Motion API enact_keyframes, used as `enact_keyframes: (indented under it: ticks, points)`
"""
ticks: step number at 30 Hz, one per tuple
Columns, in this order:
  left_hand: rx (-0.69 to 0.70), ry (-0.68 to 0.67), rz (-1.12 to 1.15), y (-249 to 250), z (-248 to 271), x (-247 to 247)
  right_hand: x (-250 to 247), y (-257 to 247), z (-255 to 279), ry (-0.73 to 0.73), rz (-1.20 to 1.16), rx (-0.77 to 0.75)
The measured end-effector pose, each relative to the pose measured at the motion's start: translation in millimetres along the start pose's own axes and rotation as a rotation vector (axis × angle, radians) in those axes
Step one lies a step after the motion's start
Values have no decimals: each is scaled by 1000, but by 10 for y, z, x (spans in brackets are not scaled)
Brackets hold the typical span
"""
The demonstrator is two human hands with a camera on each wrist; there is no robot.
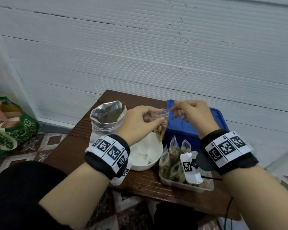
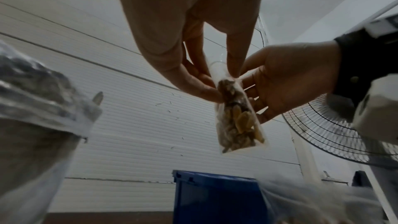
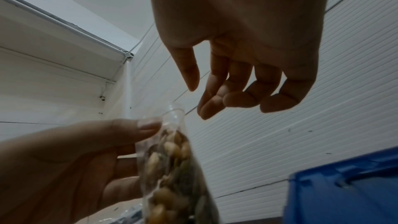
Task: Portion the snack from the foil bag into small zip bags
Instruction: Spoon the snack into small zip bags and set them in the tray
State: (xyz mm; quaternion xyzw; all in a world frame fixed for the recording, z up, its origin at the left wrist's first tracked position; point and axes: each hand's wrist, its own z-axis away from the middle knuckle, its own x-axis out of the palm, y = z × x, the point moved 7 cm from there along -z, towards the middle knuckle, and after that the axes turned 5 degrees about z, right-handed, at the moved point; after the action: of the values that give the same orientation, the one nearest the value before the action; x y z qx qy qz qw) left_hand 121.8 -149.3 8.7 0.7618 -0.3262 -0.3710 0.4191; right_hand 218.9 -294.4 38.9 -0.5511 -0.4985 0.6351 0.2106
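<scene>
My left hand (image 1: 156, 119) pinches a small clear zip bag (image 1: 161, 130) near its top, thumb on one side and fingers on the other. The bag (image 2: 237, 122) hangs upright with nuts and seeds in its lower part, its mouth open. My right hand (image 3: 199, 101) hovers just above the mouth (image 3: 174, 110), fingers loosely curled, holding nothing I can see. The open foil bag (image 1: 106, 117) stands at the table's back left, left of my left hand.
A white bowl (image 1: 145, 153) sits under the held bag. A clear tray (image 1: 170, 180) with several filled zip bags is at the front right. A blue crate (image 1: 186, 128) stands behind it. A fan (image 2: 333, 134) is to the right, a green bag (image 1: 12, 130) on the floor to the left.
</scene>
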Motion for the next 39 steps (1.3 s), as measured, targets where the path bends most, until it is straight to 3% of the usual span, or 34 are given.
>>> enact_keyframes:
  ticks: [12, 22, 30, 39]
  points:
    - [-93, -218, 123, 16, 310, 725, -571, 737, 181, 148, -89, 185]
    - [-23, -169, 154, 180, 323, 813, -742, 1013, 223, 173, -105, 231]
    - [-84, -305, 18, -27, 431, 1113, -725, 1139, 274, 177, -86, 257]
    - [22, -380, -235, -155, 528, 1260, -687, 1219, 335, 170, -60, 262]
